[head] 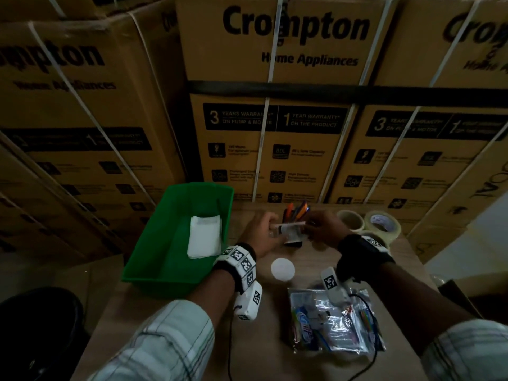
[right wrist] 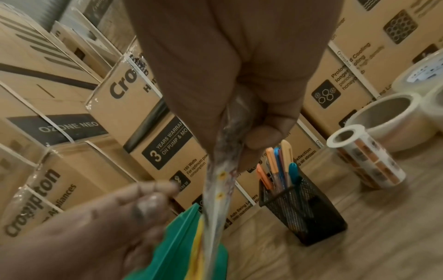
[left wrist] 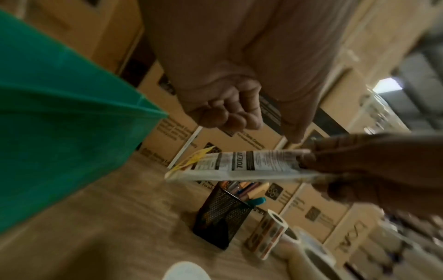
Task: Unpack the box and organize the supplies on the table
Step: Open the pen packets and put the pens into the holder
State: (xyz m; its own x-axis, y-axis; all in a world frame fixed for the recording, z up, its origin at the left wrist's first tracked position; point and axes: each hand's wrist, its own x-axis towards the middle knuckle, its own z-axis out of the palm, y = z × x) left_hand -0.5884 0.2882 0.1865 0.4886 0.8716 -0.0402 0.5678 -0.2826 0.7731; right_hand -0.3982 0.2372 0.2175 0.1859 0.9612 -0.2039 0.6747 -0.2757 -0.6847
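Looking down from the head camera, I see my two hands meeting above a wooden table (head: 170,339), between a green bin (head: 154,259) on the left and tape rolls on the right. My right hand (head: 321,229) pinches one flat printed packet (head: 291,229) between thumb and fingers, holding it in the air over a black mesh pen cup (left wrist: 220,214). My left hand (head: 261,232) is right beside the packet's other end; from the left wrist camera its fingers (left wrist: 227,115) are curled in toward the palm and I cannot see them gripping anything, though from above I cannot tell whether they touch the packet. One folded white sheet (head: 204,237) lies inside the bin. One white round disc (head: 282,268) sits on the table near my left wrist, and one clear bag (head: 332,323) of mixed supplies lies closer to me, under my right wrist. I count three wide tape rolls (head: 350,220) from above, one partly hidden behind my right wrist. The wrist cameras add what the head view hides: one tall label roll (right wrist: 366,159) standing between the cup and the tapes, and about six pens (right wrist: 278,170) in the cup, orange, blue, cream and teal. The right wrist view shows the packet edge-on, while the left wrist view shows its printed face. Stacked cardboard cartons (head: 277,105) fill the background.
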